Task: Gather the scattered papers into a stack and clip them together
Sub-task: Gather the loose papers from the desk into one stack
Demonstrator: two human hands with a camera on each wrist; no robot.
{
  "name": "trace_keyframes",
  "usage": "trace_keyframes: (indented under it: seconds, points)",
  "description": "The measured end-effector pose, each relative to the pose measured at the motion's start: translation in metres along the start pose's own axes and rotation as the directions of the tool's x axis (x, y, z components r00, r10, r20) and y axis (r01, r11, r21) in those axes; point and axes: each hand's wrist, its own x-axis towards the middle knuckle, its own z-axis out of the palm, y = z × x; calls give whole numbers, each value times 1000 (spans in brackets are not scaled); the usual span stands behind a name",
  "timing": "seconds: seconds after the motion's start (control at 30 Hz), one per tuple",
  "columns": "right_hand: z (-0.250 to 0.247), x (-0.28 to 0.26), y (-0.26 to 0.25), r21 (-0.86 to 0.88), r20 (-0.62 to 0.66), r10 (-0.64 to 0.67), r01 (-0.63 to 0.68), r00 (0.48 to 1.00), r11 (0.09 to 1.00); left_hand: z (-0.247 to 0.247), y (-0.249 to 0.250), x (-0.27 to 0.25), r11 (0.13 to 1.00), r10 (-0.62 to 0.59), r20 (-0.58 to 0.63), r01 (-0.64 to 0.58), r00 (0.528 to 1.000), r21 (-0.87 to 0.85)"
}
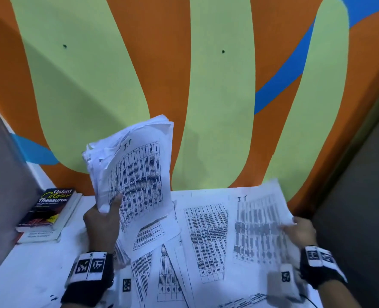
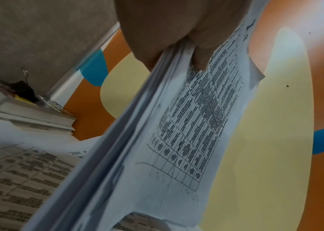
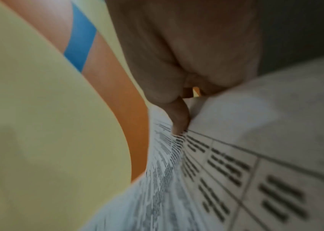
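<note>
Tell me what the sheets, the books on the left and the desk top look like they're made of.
Sheets: thin matte white paper with black printed tables; the bundle in the left hand bends and curls.
Books: paper pages; the top one has a glossy-looking dark printed cover, probably card.
Desk: smooth white surface, perhaps laminate; the pictures cannot settle it.

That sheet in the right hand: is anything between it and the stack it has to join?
Nothing visible. The right hand pinches the loose sheet at its edge; the left hand holds the stack upright. Between them only more scattered papers lie flat on the table.
</note>
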Motion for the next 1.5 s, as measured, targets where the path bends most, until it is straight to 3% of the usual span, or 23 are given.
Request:
trace_keyframes:
  seconds: [0.1, 0.2, 0.3, 0.43, 0.57, 0.7, 0.9, 1.07, 1.2, 1.3, 1.37, 1.4, 1.43, 1.5]
  points:
    - [-33, 17, -7, 131, -43, -119, 124, 992, 984, -4, 5, 1, 1000, 10, -26, -10, 1000, 17]
    - [-41, 26, -18, 235, 92, -199, 172, 976, 957, -8, 5, 2, 999, 7, -41, -5, 999, 32]
    - [-8, 18, -32, 103, 242, -236, 217, 941, 971, -8, 0, 3, 999, -30, -50, 30, 998, 13]
    - [68, 2, -36, -227, 345, -104, 191, 933, 955, -10, -7, 3, 1000, -26, -55, 27, 998, 1]
    - [103, -25, -43, -440, 314, 28, 119, 949, 890, -18, -8, 4, 999, -34, -75, 34, 997, -2]
    - [114, -30, -46, -425, 310, -15, 152, 951, 892, -24, -17, 6, 999, -23, -84, 21, 996, -30]
    - [118, -31, -55, -391, 250, 22, 80, 968, 917, -25, -27, 13, 1000, 19, -136, -18, 991, 10]
    - [117, -35, -56, -299, 285, -25, 114, 958, 947, -23, -23, 14, 1000, 5, -111, -3, 994, 18]
    - [86, -35, -65, -190, 328, -118, 188, 937, 964, -39, -17, 25, 1000, -9, -167, 11, 986, 15]
    - [40, -36, -86, -66, 212, -261, 280, 942, 958, -56, -12, 31, 1000, 30, -242, -27, 970, 16]
    - [12, -46, -107, 149, 63, -306, 294, 950, 944, -69, -13, 38, 999, 31, -274, -20, 961, 41]
    - [4, -54, -115, 310, 13, -266, 249, 964, 917, -74, -14, 41, 999, 24, -287, -10, 958, 48]
    - [1, -64, -121, 479, -3, -212, 188, 977, 858, -78, -15, 43, 998, 15, -303, 2, 953, 57]
    - [19, -88, -125, 661, 103, -98, 6, 990, 750, -85, -17, 47, 997, 17, -335, 7, 942, 71]
